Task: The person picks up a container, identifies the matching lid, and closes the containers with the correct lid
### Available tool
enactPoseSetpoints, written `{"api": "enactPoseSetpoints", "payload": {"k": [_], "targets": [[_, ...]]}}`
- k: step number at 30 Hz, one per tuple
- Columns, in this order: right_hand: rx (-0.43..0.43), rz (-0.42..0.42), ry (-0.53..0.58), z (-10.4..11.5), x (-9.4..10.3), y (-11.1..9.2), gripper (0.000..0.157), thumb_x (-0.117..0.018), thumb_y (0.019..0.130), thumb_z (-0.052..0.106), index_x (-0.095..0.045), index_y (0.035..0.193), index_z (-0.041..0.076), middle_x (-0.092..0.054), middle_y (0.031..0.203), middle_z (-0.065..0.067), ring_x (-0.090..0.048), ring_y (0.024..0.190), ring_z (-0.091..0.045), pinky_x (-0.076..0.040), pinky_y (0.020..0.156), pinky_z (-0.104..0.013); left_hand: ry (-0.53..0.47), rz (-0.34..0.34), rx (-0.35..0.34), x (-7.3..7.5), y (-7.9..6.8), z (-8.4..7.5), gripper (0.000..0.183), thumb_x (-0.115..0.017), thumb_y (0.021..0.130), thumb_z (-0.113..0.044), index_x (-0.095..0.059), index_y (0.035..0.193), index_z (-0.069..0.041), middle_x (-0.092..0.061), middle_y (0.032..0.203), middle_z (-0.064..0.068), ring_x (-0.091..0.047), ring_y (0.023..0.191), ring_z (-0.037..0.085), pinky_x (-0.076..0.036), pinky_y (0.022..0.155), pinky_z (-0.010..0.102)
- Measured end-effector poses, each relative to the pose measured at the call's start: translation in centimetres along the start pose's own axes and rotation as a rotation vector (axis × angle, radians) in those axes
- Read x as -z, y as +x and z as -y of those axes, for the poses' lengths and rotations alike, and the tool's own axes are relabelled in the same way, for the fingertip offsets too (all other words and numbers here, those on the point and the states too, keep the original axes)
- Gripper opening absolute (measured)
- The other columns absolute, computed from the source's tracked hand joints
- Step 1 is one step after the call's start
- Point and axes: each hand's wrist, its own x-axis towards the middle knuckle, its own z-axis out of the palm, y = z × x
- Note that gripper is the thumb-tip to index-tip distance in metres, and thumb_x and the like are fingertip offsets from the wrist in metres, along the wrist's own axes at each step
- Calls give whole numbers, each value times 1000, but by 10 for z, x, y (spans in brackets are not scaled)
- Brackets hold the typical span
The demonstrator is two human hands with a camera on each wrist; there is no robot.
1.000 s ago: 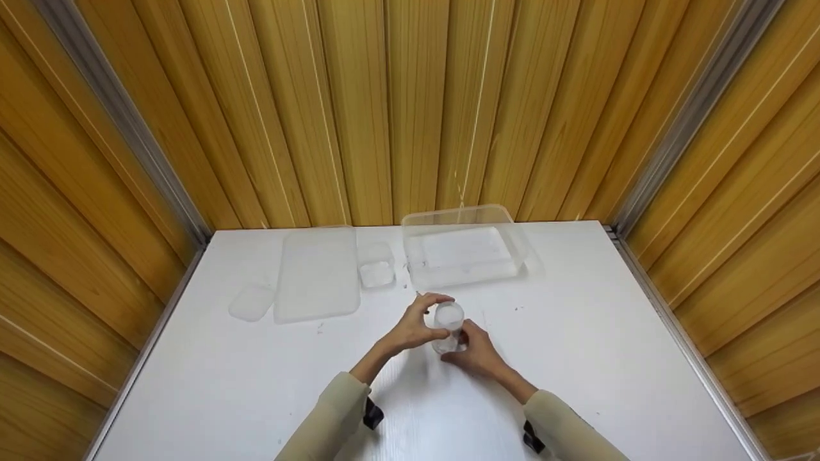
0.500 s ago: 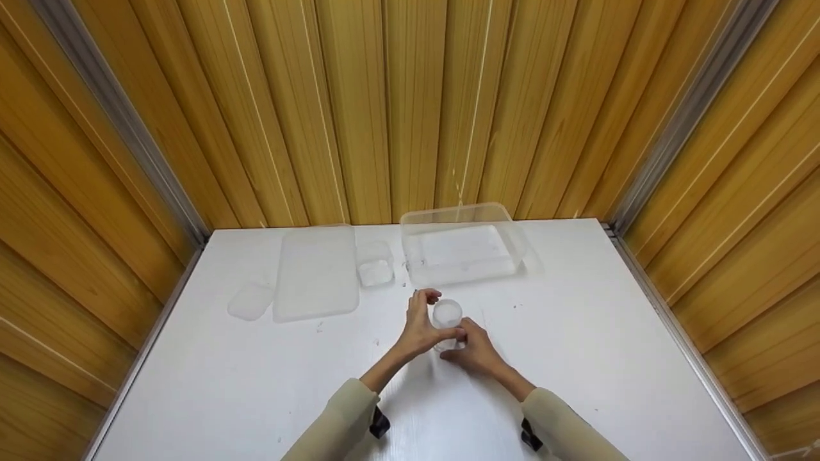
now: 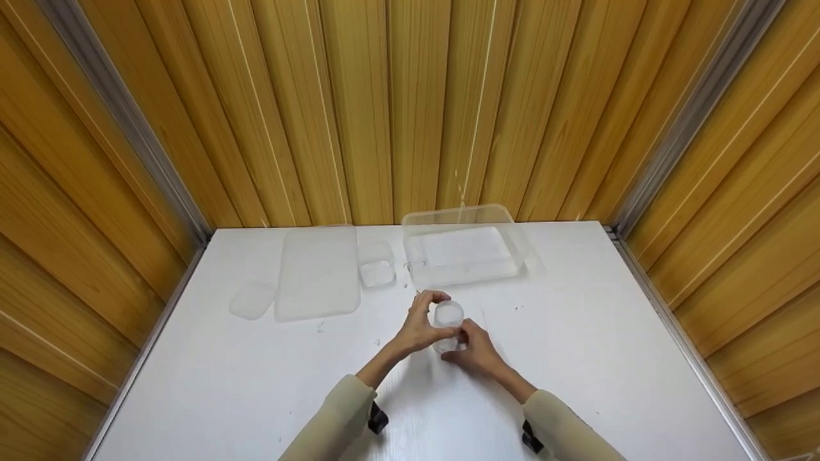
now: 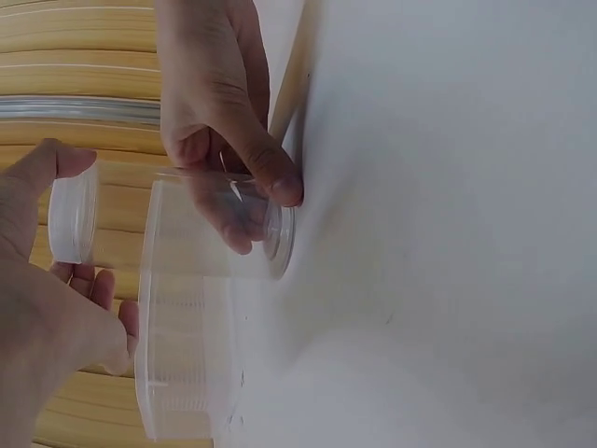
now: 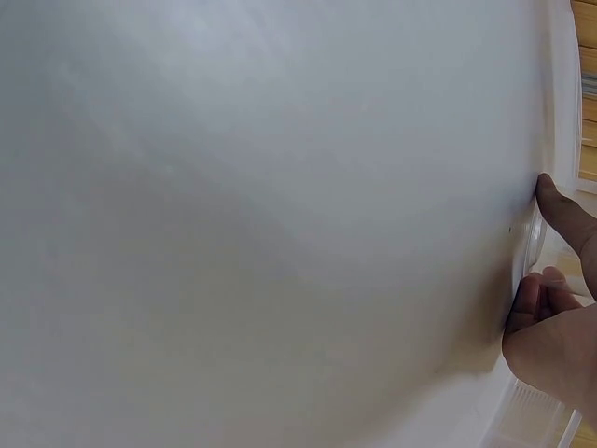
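Note:
A clear cylindrical jar (image 4: 121, 238) with a whitish round lid (image 3: 449, 312) stands upright on the white table, near its middle. My left hand (image 3: 418, 328) is at the top of the jar, its thumb and fingers curled round the lid. Low down, my right hand (image 3: 477, 349) grips the jar near its base, thumb on one side and fingers on the other. In the right wrist view, only the jar's bottom edge (image 5: 535, 238) shows clearly between the right thumb and fingers. Through the clear wall no contents can be made out.
Behind the jar sits a large clear plastic box (image 3: 467, 276), without a lid on it. To the left are a big flat rectangular lid (image 3: 317, 275), a small clear container (image 3: 377, 274) and a small flat lid (image 3: 252, 301). Wooden-panelled walls border the table.
The left fingers opened off the jar's lid half a second ago and have closed back round it. The right hand has kept its hold at the base, and the jar has stayed in place.

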Motion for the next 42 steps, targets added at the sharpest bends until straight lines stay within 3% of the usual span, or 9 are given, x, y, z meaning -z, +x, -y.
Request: {"api": "enactPoseSetpoints", "payload": {"k": [5,10,14,19,30,36,42], "targets": [[-53,15,21,0,0,1,57,-91,72,10,-63,120,-1,-65,108,-14,-59,95,-23,-49,81,-29,-10,86,2,6,2,-1,61,-83,69,-7,-61,126,-3,-62,127,16,-50,121,31,-35,98,38],[-62,15,23,-1,-1,2,57,-91,71,9,-62,119,-1,-65,106,-14,-59,94,-23,-49,81,-29,-15,118,-13,10,2,-1,64,-81,69,-4,-62,129,-3,-62,132,16,-51,123,32,-36,97,37],[-66,6,24,0,-1,1,54,-91,71,10,-63,115,0,-66,104,-13,-59,93,-22,-49,81,-28,-36,109,8,8,-1,0,71,-86,72,-9,-56,137,-2,-58,136,19,-47,127,35,-35,99,38],[-61,-1,26,0,0,1,54,-91,70,8,-63,115,-2,-67,109,-14,-62,98,-22,-53,86,-32,-38,47,47,1,-4,3,84,-93,72,-20,-48,140,-2,-55,134,19,-46,126,31,-35,98,36],[-44,1,16,-1,-2,2,56,-91,70,10,-65,118,0,-66,108,-12,-56,94,-16,-49,83,-27,-29,-56,53,-4,-6,6,64,-94,71,-23,-60,122,-5,-62,120,12,-52,114,25,-40,94,37],[-53,0,38,-3,-1,3,58,-91,69,8,-64,120,-1,-67,110,-14,-61,98,-23,-51,85,-28,-56,-27,38,0,-4,7,60,-93,72,-18,-66,124,-7,-67,123,12,-54,116,29,-42,94,40],[-56,8,60,-1,0,3,56,-90,71,7,-64,120,-1,-66,109,-15,-62,97,-25,-52,83,-28,-121,30,88,7,-2,4,58,-91,74,-11,-67,126,-5,-70,126,13,-55,120,30,-40,97,46]]}}
